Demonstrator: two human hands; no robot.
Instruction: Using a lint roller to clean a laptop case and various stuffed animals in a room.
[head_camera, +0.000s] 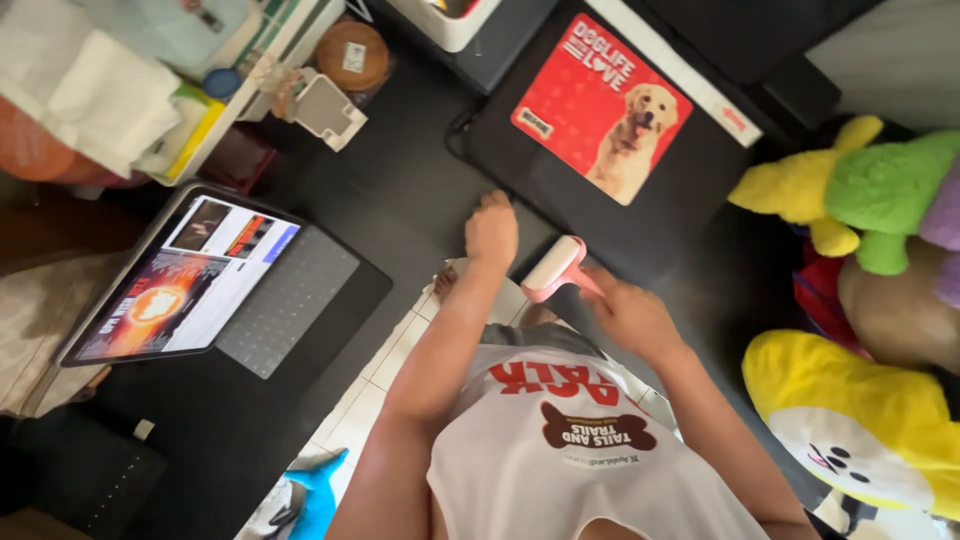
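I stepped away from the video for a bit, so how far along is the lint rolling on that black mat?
Hard to call any part finished: the black mat shows no clear cleaned strip. In hand: the right hand holds the pink lint roller at the mat's near edge, while the left hand presses on that edge. Left: most of the mat beyond the roller, including the area around the red dog picture.

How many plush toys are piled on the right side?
At least 3: a yellow and green plush at upper right, a brown one below it, and a yellow and white one at lower right. Others may be cut off.
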